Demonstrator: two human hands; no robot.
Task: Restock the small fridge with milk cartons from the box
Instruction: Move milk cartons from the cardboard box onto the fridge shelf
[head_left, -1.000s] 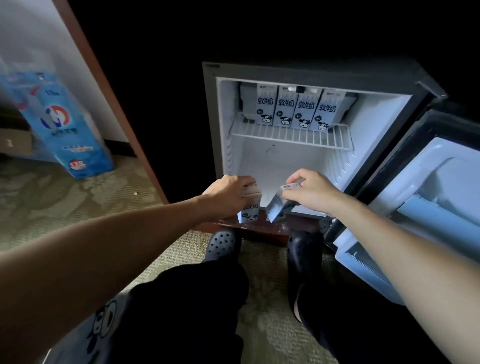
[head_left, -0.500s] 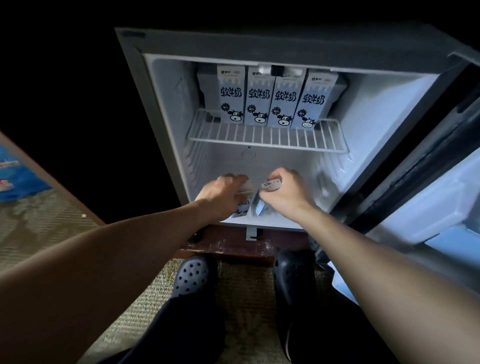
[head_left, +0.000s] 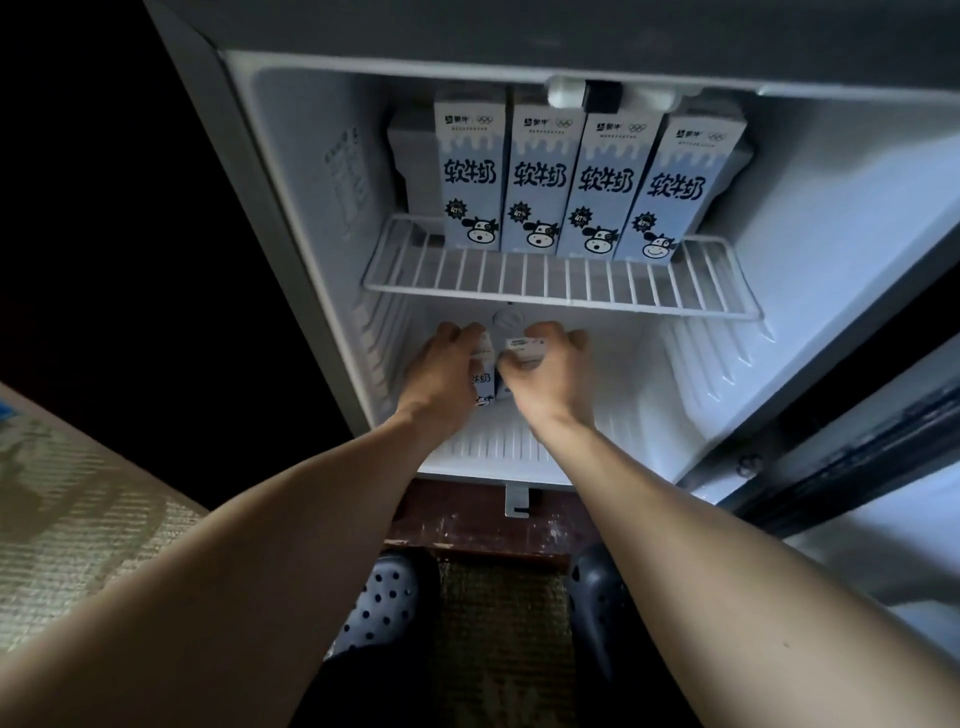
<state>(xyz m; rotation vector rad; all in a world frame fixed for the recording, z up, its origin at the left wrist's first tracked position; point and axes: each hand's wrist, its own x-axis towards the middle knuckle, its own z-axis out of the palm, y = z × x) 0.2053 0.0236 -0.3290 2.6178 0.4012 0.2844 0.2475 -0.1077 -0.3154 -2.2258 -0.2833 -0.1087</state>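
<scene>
Milk cartons stand four in a row on the wire shelf of the small fridge. Below the shelf, from the left: the left hand grips the left carton, fingers clamped round its side. Just beside it, the right carton is held by the right hand, fingers curled over its top. Both sit in the lower compartment. At far right the fridge door stands open.

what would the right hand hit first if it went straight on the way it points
Likely the fridge's back wall: the right hand, gripping a milk carton, points under the wire shelf with nothing visible ahead, though depth is unclear.
</scene>
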